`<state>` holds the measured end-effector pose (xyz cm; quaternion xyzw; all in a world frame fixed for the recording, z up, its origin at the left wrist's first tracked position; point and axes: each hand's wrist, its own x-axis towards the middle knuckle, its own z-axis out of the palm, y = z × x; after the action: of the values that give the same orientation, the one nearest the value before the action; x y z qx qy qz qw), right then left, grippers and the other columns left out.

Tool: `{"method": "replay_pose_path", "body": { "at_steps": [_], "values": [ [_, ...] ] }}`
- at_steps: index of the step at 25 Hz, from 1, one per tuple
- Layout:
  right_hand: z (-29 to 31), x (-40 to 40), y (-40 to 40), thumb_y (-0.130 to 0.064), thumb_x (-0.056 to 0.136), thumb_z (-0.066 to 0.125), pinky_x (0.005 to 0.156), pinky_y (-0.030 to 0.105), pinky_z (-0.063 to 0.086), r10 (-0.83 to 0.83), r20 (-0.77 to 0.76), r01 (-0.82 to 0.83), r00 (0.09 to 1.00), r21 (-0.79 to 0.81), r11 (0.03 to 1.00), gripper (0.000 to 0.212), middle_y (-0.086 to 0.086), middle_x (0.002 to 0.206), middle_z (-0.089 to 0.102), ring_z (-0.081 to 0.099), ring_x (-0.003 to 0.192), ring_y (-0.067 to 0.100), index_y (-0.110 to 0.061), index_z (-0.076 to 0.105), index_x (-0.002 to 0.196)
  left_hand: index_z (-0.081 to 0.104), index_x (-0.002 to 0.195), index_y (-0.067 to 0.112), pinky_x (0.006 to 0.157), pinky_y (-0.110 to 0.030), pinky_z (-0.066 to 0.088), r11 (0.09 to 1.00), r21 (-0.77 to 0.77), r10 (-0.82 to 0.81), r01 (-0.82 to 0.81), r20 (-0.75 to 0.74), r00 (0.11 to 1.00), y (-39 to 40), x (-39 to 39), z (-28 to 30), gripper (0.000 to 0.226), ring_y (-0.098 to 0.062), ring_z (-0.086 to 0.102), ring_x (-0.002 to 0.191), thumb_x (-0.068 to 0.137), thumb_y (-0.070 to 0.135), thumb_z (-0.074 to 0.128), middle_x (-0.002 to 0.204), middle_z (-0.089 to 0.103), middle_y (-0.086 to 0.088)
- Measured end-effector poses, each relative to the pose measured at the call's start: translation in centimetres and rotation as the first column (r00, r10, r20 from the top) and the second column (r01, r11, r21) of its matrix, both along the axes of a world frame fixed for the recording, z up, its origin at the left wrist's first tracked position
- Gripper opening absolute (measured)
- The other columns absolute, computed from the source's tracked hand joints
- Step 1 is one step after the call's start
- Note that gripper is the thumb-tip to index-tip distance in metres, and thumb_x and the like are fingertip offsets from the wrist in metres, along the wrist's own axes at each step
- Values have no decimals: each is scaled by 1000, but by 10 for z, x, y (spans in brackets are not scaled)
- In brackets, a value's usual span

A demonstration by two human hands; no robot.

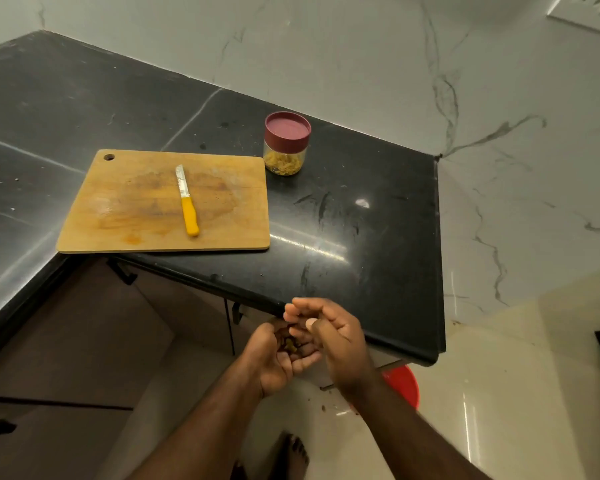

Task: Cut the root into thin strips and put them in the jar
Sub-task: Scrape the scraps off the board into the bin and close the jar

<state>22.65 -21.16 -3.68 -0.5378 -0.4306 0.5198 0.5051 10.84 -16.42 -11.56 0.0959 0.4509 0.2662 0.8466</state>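
Left hand (279,358) cupped small scraps (289,345) below the counter (378,237) edge, right hand (333,336) loosely curled and empty above it, capped jar (286,143) (yellow strips inside) beside board (118,209), knife (187,201) on board.

A single wide-angle camera sits on the person's head and looks forward and steeply down over the corner of a black counter (361,216), with the marble-patterned wall (395,64) beyond it and the pale floor (499,393) below. It stands closest to the two hands, the left hand (278,358) and right hand (336,337) low in the middle, while the cutting board (136,209) and the jar (286,143) lie farther out. The lines of the counter edge seem bent by the lens, so true angles are hard to judge.
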Motion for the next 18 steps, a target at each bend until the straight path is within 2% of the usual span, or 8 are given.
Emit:
{"method": "replay_pose_path", "body": {
  "at_steps": [3,4,7,10,12,15,18],
  "values": [
    [-14,12,-25,3,95,47,89,37,57,-210,-13,209,978,-59,976,29,12,103,74,69,102,25,-5,70,110,77,88,7,98,-49,52,1000,-20,21,-21,-2,1000,-11,11,-4,41,-28,71,81,101,24,43,87,72,-15],
    [-24,16,-34,6,95,46,87,36,57,-289,-28,284,957,-113,952,29,12,100,74,70,99,26,-5,70,107,76,90,4,96,-48,51,999,-35,21,-21,-5,1000,-15,18,-7,41,-27,70,77,100,23,42,85,72,-15],
    [-55,27,-63,7,94,47,86,35,57,-482,-56,451,874,-276,849,28,11,95,75,70,98,27,-5,71,99,71,102,-1,76,-39,53,993,-113,17,-20,-31,999,-35,46,-17,43,-27,69,69,102,28,39,85,72,-18],
    [-82,52,-86,5,93,47,84,35,55,-670,-112,572,734,-429,699,24,14,92,74,69,95,28,-1,71,94,70,108,-2,77,-39,53,981,-196,-8,-1,-44,999,-65,84,-36,48,-31,70,79,102,33,39,93,72,-21],
    [-99,74,-101,1,92,51,82,40,53,-753,-123,613,646,-505,608,21,21,96,73,68,93,32,2,72,97,70,109,-1,77,-39,52,973,-231,-39,26,-49,998,-86,111,-50,48,-31,68,83,101,36,39,94,72,-19],
    [-133,122,-126,-4,91,56,92,48,51,-856,-131,613,501,-645,457,21,25,103,71,67,93,33,2,71,103,68,108,3,74,-37,51,967,-250,-75,53,-79,994,-114,168,-75,42,-27,67,81,99,37,45,89,70,-14],
    [-164,182,-137,-6,92,55,100,47,48,-892,-162,571,422,-717,400,23,23,107,71,67,102,32,-2,71,107,66,111,3,77,-36,51,966,-245,-125,85,-153,980,-126,237,-86,38,-24,67,85,99,35,48,91,72,-11]
  ]
}}
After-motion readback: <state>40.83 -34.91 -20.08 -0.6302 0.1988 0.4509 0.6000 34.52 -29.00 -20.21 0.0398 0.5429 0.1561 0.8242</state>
